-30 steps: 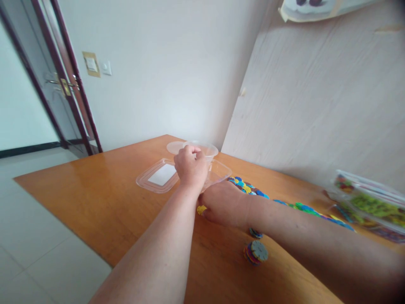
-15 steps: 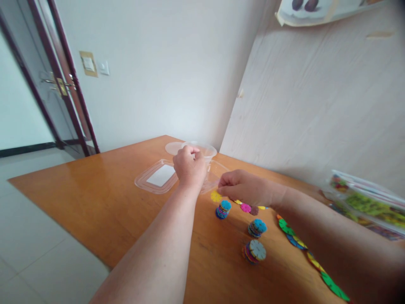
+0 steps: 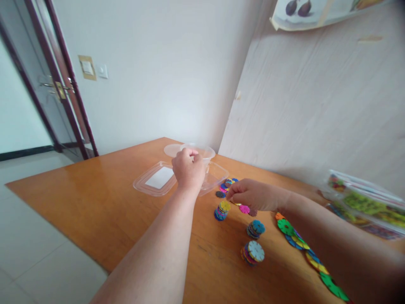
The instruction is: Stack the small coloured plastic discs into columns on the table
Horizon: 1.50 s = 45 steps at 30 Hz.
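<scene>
My left hand point(image 3: 189, 169) is closed on the rim of a clear plastic bowl point(image 3: 202, 152) at the far side of the wooden table point(image 3: 95, 202). My right hand point(image 3: 253, 196) hovers with fingers pinched together just right of a short stack of coloured notched discs topped by a yellow one point(image 3: 222, 209). I cannot make out anything between those fingers. Two more disc stacks, one blue-topped point(image 3: 255, 228) and one pale-topped point(image 3: 253, 252), stand nearer to me. Loose discs point(image 3: 228, 185) lie beyond my right hand.
A clear rectangular lid point(image 3: 155, 179) lies left of the bowl. A row of flat discs point(image 3: 303, 249) runs along my right forearm. Clear bags of more pieces point(image 3: 363, 202) sit at the right against the wall. The table's left edge drops to a tiled floor.
My right hand lifted off the table and moved right, uncovering the disc stacks. A yellow disc that it held now tops the left stack. My left hand stayed on the bowl.
</scene>
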{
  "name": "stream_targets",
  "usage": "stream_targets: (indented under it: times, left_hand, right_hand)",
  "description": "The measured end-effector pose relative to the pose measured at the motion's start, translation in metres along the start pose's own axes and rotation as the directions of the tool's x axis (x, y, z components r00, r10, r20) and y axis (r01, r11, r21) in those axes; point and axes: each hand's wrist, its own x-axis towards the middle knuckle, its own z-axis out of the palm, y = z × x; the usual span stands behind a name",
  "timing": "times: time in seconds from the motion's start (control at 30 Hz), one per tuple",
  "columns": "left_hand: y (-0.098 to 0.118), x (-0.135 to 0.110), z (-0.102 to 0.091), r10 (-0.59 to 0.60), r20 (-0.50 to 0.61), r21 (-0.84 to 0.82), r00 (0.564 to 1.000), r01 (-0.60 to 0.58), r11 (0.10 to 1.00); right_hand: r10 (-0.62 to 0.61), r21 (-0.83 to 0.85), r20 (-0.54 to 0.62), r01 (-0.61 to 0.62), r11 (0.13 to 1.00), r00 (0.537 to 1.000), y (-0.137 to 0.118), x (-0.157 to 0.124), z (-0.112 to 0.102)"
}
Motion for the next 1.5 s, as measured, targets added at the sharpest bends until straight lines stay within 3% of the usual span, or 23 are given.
stream_targets:
  times: [0.3,0.67,0.8,0.93,1.13,1.27,1.5]
  left_hand:
    - [-0.001,0.0,0.0,0.001,-0.002,-0.012,1.0,-0.001,1.0]
    - [0.001,0.0,0.0,-0.002,0.008,-0.004,1.0,0.002,1.0]
    - [0.0,0.0,0.0,-0.005,0.007,-0.001,1.0,0.005,1.0]
    - [-0.001,0.0,0.001,-0.007,0.019,-0.004,1.0,0.007,1.0]
    - [-0.004,0.0,0.003,0.023,0.031,-0.021,0.999,-0.022,1.0]
    - [-0.008,0.001,0.004,0.063,0.058,-0.055,0.996,-0.06,0.997]
    - [-0.002,-0.002,0.002,0.111,0.13,-0.08,0.985,-0.102,0.992]
  right_hand:
    - [-0.062,-0.129,0.143,0.081,0.988,0.988,-0.006,-0.002,0.003]
    - [-0.088,-0.12,0.146,0.106,0.987,0.985,-0.012,-0.006,0.004]
    - [-0.027,-0.034,0.05,0.029,0.999,0.998,-0.01,-0.014,-0.006]
    - [-0.063,-0.044,-0.118,0.058,0.997,0.991,-0.004,-0.034,-0.02]
    - [-0.014,-0.1,-0.451,-0.035,0.994,0.892,0.031,-0.072,-0.023]
    - [-0.017,-0.177,-0.534,-0.093,0.98,0.845,0.055,-0.103,-0.006]
    - [-0.027,-0.244,-0.557,-0.132,0.961,0.83,0.076,-0.146,0.054]
